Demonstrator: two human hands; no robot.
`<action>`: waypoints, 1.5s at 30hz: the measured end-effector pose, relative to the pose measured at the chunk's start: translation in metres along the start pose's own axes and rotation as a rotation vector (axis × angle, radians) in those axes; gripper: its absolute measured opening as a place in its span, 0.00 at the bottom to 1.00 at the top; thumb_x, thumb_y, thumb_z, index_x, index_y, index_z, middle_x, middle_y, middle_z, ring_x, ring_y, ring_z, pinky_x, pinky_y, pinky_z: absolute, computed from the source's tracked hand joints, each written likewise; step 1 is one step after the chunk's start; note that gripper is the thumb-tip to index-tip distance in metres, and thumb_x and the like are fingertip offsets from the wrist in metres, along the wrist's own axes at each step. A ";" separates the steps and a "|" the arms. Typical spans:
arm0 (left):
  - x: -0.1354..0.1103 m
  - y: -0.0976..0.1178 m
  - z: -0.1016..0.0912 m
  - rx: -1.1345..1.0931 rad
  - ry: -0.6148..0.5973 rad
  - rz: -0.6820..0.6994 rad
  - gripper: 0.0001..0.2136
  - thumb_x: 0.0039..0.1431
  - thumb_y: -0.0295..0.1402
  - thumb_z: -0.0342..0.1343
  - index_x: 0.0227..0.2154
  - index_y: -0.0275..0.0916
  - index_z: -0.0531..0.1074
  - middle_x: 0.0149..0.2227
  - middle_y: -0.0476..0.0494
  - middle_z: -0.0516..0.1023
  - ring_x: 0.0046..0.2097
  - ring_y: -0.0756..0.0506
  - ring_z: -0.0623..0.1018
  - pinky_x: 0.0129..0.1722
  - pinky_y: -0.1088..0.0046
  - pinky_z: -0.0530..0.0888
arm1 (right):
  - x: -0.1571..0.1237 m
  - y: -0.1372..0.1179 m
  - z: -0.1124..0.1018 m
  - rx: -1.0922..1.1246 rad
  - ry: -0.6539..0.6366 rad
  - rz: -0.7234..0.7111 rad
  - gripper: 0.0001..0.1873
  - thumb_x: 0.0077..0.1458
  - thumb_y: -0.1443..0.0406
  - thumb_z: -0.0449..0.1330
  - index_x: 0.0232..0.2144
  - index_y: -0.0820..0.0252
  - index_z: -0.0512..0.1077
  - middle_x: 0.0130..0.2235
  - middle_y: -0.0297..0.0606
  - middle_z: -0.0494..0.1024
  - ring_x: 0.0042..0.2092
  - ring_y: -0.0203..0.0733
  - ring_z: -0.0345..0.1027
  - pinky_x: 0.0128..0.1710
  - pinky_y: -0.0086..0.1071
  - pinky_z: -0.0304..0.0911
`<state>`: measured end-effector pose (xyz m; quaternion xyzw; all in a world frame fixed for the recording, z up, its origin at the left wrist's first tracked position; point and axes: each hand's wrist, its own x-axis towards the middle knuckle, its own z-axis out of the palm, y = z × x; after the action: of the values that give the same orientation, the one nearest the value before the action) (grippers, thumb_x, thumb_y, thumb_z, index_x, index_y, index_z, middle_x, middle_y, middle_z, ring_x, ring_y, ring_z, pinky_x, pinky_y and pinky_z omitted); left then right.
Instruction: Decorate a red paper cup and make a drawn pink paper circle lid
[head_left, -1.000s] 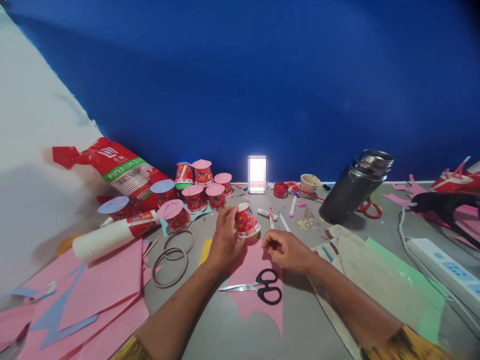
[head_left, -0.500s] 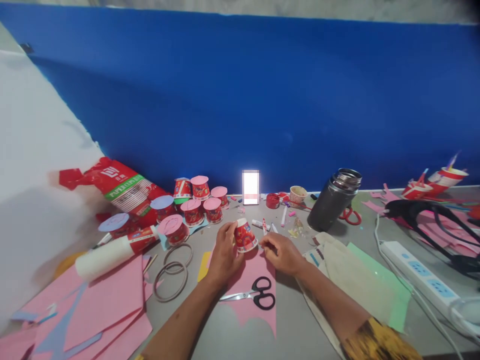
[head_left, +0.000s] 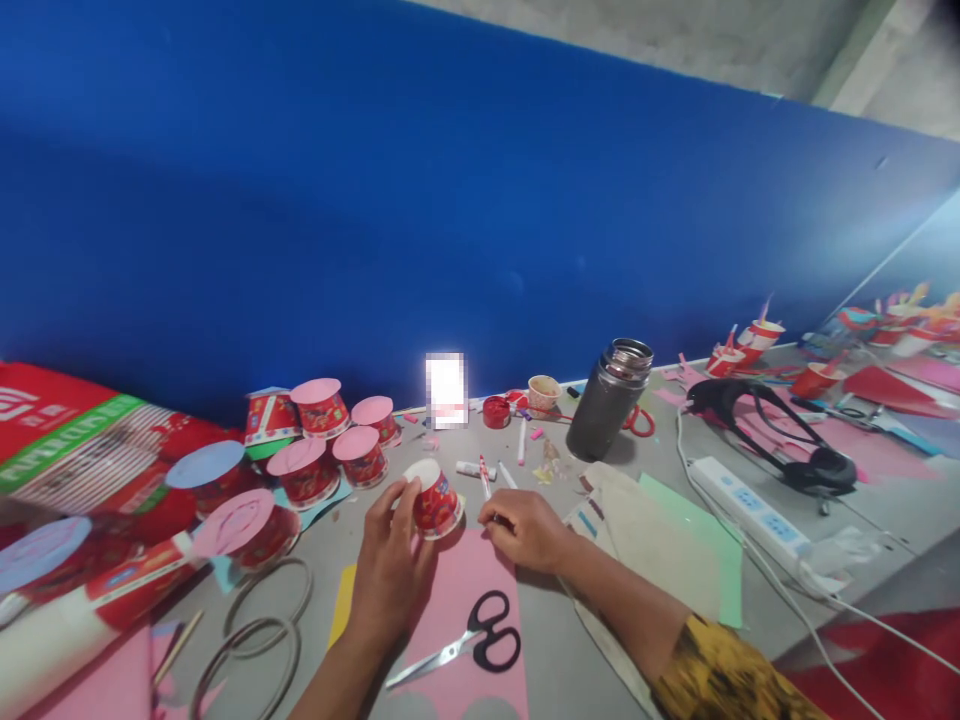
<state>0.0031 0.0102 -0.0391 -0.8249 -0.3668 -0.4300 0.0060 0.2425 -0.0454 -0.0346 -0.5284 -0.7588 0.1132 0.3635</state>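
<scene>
My left hand (head_left: 391, 568) grips a red paper cup (head_left: 436, 500), held upside down and tilted on a pink paper sheet (head_left: 465, 610). My right hand (head_left: 525, 527) rests just right of the cup with fingers curled in a pinch; what it holds is hidden. Black-handled scissors (head_left: 472, 645) lie on the pink sheet below both hands. A few marker pens (head_left: 484, 472) lie just beyond the cup.
Several upturned red cups with pink paper discs (head_left: 322, 440) cluster at the left, by a red cup package (head_left: 67, 440) and a cup sleeve (head_left: 75, 620). Two rings (head_left: 255, 630) lie left. A steel flask (head_left: 607, 400), power strip (head_left: 750, 500), headphones (head_left: 780, 440) and green paper (head_left: 697, 540) lie right.
The view has swung to the right and tilted. My left hand still holds the cup on the pink sheet; my right hand stays curled beside it.
</scene>
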 end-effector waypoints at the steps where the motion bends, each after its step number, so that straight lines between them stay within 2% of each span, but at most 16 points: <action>1: 0.001 0.000 -0.002 0.017 -0.008 0.014 0.32 0.69 0.30 0.56 0.73 0.43 0.54 0.64 0.29 0.66 0.63 0.32 0.72 0.59 0.48 0.78 | 0.000 0.001 -0.001 0.008 0.002 0.007 0.12 0.51 0.76 0.61 0.34 0.56 0.78 0.35 0.36 0.85 0.36 0.41 0.77 0.38 0.30 0.64; 7: 0.007 0.000 -0.005 0.108 -0.032 0.138 0.36 0.68 0.29 0.59 0.75 0.47 0.51 0.63 0.30 0.70 0.63 0.30 0.72 0.63 0.46 0.73 | 0.000 0.003 -0.009 0.046 0.003 0.064 0.12 0.56 0.75 0.59 0.36 0.55 0.79 0.37 0.37 0.85 0.38 0.42 0.78 0.41 0.31 0.66; 12: 0.007 0.001 -0.003 0.129 -0.066 0.143 0.37 0.68 0.30 0.59 0.75 0.48 0.50 0.63 0.31 0.71 0.63 0.30 0.72 0.64 0.45 0.72 | 0.000 0.002 -0.012 0.059 -0.012 0.069 0.12 0.56 0.74 0.59 0.35 0.54 0.79 0.37 0.37 0.85 0.38 0.42 0.78 0.41 0.31 0.66; 20: 0.007 0.003 -0.007 0.096 -0.119 0.065 0.38 0.65 0.24 0.56 0.75 0.43 0.48 0.67 0.27 0.66 0.67 0.29 0.69 0.64 0.44 0.71 | 0.002 0.008 -0.014 0.050 0.016 0.056 0.13 0.54 0.75 0.59 0.35 0.55 0.79 0.37 0.37 0.85 0.39 0.43 0.78 0.42 0.32 0.67; 31: 0.011 -0.003 -0.007 0.073 -0.108 -0.118 0.38 0.55 0.21 0.57 0.71 0.35 0.57 0.67 0.24 0.67 0.67 0.27 0.70 0.66 0.43 0.70 | 0.005 0.018 -0.020 0.021 0.042 0.076 0.10 0.55 0.73 0.61 0.36 0.55 0.79 0.35 0.35 0.83 0.36 0.41 0.75 0.40 0.31 0.65; 39: 0.012 -0.010 -0.002 -0.013 -0.088 -0.179 0.38 0.52 0.22 0.58 0.69 0.35 0.59 0.66 0.24 0.67 0.68 0.27 0.69 0.66 0.40 0.69 | 0.005 0.021 -0.026 0.007 0.053 0.138 0.11 0.54 0.74 0.60 0.35 0.55 0.79 0.35 0.35 0.83 0.35 0.41 0.73 0.40 0.31 0.64; 45: 0.013 -0.011 0.001 -0.136 -0.033 -0.232 0.38 0.55 0.28 0.64 0.68 0.40 0.58 0.63 0.29 0.68 0.66 0.31 0.71 0.65 0.46 0.73 | 0.005 0.018 -0.021 0.034 0.031 0.134 0.10 0.56 0.73 0.60 0.34 0.55 0.79 0.35 0.35 0.83 0.37 0.41 0.75 0.41 0.31 0.65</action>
<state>0.0017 0.0262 -0.0333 -0.7824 -0.4298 -0.4380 -0.1061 0.2691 -0.0378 -0.0278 -0.5735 -0.7139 0.1418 0.3760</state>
